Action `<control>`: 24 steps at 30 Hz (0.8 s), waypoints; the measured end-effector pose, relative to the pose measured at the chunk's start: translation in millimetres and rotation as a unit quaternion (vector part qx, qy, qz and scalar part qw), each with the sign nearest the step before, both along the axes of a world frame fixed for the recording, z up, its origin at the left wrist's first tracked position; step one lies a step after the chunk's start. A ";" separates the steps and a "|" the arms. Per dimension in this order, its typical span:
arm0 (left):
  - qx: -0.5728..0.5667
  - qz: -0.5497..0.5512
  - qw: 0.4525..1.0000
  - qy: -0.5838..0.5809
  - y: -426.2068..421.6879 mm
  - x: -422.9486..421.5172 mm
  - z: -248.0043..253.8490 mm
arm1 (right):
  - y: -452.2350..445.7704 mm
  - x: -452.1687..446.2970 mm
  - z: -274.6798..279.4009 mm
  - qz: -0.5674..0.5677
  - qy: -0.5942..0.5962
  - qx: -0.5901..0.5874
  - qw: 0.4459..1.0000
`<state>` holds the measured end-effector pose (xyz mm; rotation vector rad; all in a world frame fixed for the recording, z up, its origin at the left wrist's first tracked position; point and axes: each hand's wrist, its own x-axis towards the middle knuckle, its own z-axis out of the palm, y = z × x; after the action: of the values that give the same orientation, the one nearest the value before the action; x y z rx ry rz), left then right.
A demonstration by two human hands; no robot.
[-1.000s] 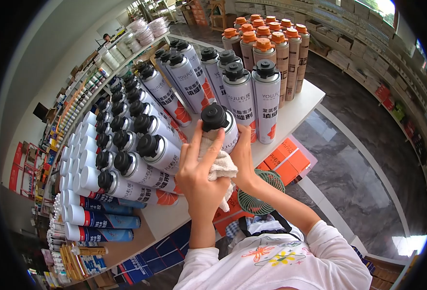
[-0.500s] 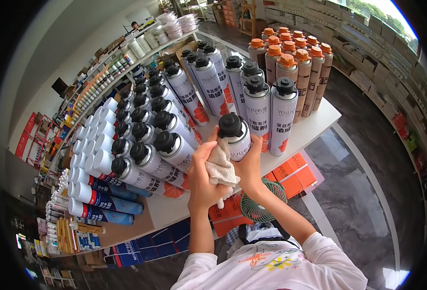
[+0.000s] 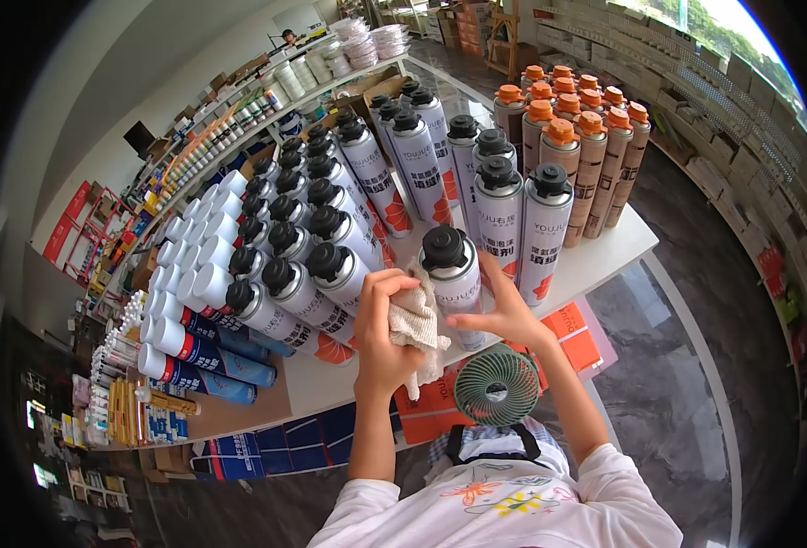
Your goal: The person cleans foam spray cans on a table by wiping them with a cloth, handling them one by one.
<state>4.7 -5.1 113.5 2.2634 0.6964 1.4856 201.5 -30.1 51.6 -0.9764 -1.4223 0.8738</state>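
Observation:
My left hand (image 3: 387,333) is closed around a crumpled cream cloth (image 3: 413,320), whose upper edge is against or very near the left side of a foam can (image 3: 456,285). This can is white and silver with a black cap and stands near the table's front edge. My right hand (image 3: 506,310) curves around the can's right side, fingers behind it and thumb across its front. Where the fingertips meet the can is hidden. Beside and behind it stand matching black-capped cans (image 3: 497,215), with tight rows of more such cans (image 3: 328,274) to the left.
Orange-capped brown cans (image 3: 591,151) stand at the table's right end. White-capped blue cans (image 3: 207,365) fill the left side. A green fan (image 3: 497,388) and orange boxes (image 3: 431,408) sit below the white table's front edge (image 3: 595,274). Stocked shelves line the room.
The foam can has gone lower, down toward the table's front. My right hand has loosened around it, thumb now across its front. The cloth has shifted slightly, and the view has turned a little.

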 end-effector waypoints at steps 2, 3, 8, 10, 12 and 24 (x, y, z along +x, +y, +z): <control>0.005 0.008 1.000 0.002 -3.4 2.3 7.5 | 6.4 3.3 0.7 0.028 -0.004 -0.008 1.000; 0.009 0.012 1.000 0.024 -5.0 3.3 11.1 | 10.1 1.5 0.3 0.021 0.000 0.009 1.000; 0.012 0.026 0.999 0.039 -7.9 5.5 8.8 | 19.9 -8.1 -8.4 -0.004 0.000 0.017 1.000; 0.010 0.031 0.999 0.025 -11.5 7.0 6.7 | 17.4 -12.2 -9.5 -0.036 -0.014 0.039 0.998; 0.005 0.034 0.999 0.014 -13.6 8.1 3.8 | 14.6 -17.5 -10.0 -0.042 -0.017 0.006 0.999; 0.004 0.040 0.998 0.046 -9.2 8.3 2.7 | 17.2 -34.9 -15.0 -0.138 -0.009 0.044 0.989</control>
<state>13.1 -14.3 116.2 2.3488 0.8191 1.4286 166.6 -12.9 36.6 -1.0857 -1.2913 0.5938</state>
